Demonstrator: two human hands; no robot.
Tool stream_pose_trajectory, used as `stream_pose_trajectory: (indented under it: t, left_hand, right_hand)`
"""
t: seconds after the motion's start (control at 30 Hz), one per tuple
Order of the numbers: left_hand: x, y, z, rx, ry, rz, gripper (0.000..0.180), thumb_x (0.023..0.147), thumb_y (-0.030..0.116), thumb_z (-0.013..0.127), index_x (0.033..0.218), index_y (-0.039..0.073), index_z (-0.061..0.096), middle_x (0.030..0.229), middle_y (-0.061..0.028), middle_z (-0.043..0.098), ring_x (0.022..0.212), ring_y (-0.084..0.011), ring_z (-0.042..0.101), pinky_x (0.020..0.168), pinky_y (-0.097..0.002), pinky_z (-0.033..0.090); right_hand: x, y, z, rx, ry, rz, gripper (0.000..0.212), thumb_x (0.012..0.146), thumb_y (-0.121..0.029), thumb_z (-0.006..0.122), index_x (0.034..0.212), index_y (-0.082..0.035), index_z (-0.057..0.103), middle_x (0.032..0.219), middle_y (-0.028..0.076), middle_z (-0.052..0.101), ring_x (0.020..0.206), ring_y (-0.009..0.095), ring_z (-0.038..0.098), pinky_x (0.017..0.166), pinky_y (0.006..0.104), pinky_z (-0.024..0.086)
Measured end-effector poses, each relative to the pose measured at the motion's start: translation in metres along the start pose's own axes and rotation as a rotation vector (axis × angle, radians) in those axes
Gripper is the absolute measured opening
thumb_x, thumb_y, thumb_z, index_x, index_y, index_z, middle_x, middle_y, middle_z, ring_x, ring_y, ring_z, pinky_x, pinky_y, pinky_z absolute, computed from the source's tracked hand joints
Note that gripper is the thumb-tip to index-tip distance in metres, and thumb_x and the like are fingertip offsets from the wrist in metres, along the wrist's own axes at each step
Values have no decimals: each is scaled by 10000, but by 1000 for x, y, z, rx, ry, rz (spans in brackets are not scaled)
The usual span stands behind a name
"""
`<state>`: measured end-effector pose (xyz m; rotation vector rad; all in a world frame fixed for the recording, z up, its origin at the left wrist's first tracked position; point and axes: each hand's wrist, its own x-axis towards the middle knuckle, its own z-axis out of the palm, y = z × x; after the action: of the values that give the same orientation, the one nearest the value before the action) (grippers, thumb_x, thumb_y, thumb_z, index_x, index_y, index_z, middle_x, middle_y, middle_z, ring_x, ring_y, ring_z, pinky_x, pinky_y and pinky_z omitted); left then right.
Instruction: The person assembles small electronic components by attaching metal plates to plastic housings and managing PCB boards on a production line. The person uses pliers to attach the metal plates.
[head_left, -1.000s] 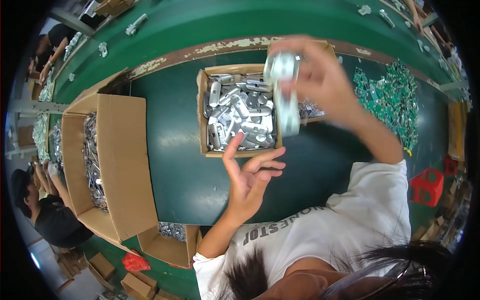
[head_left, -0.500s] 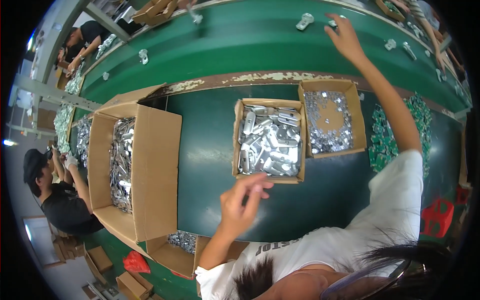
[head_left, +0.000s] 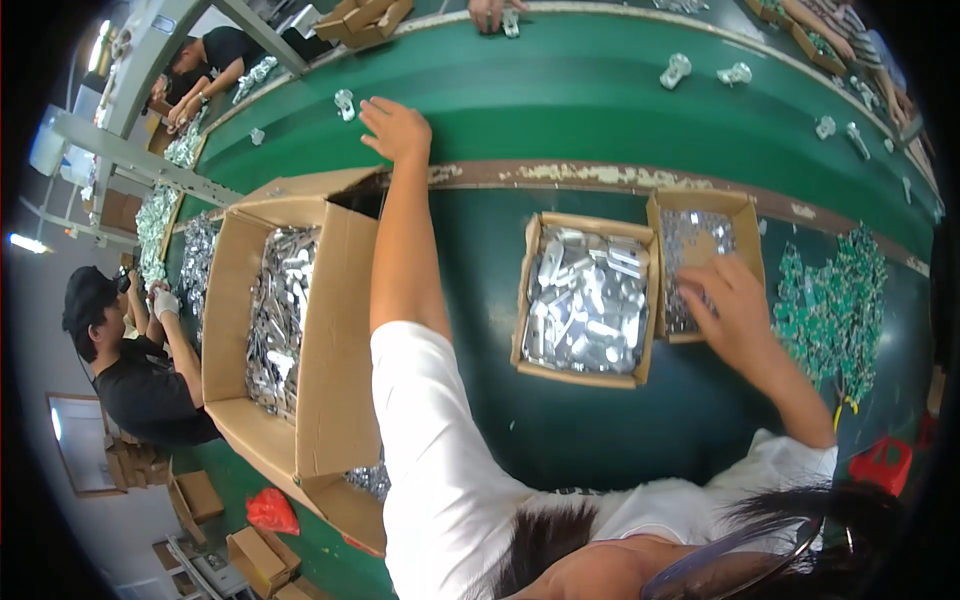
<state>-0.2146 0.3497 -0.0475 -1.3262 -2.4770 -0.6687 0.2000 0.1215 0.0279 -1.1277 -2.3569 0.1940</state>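
Note:
My left hand (head_left: 398, 132) is stretched out over the green conveyor belt (head_left: 560, 110), open with its fingers spread. Close to its fingertips lies a silvery metal piece with a rounded end (head_left: 344, 105); I see no grip on it. My right hand (head_left: 738, 315) hovers at the small cardboard box (head_left: 748, 225) of tiny shiny parts (head_left: 695, 228), its fingers bent and slightly apart. Nothing can be made out between them. Left of that box stands another cardboard box (head_left: 585, 374) filled with elongated shiny metal covers (head_left: 585, 300).
A tall cardboard carton (head_left: 345, 340) of metal parts stands at my left. Green circuit boards (head_left: 830, 310) are heaped at the right, beside yellow-handled pliers (head_left: 846, 405). More metal pieces (head_left: 676, 70) lie on the belt. Other people work at the left and beyond the belt.
My left hand has swung from beside the covers box up over the belt at the left. My right hand has come back from the belt to the small-parts box. The view has shifted.

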Motion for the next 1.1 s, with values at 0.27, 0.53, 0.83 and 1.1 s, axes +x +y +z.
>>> stream_pose_trajectory:
  t: [0.27,0.53,0.83,1.1]
  left_hand:
    - [53,-2,24,59,-307,-128,743,893,542,433,1448,98,218,1503,-89,240,1360,-372,220,1041,-673,85]
    - [73,-23,32,186,-140,-134,530,873,473,527,1232,83,525,1366,-97,324,1244,-315,320,936,-541,366]
    - [92,-26,45,192,-260,72,569,872,396,539,1337,114,373,1413,-98,386,1292,-330,374,984,-642,270]
    - [96,-32,67,156,143,155,563,890,463,489,1365,191,355,1400,-94,397,1287,-347,374,986,-664,233]
  right_hand:
    - [0,-25,4,-56,219,-252,245,629,-25,704,870,-31,660,707,37,536,583,177,494,490,310,340]
    - [-12,-16,8,42,165,-209,255,628,9,693,873,-41,647,734,53,553,605,209,525,525,313,389]
    - [10,-26,22,68,-10,-308,318,635,-74,649,951,-36,634,871,60,549,817,224,505,637,320,378]
    - [17,-40,34,98,-203,-238,333,698,-120,613,1025,-58,618,927,78,522,807,216,475,664,337,341]
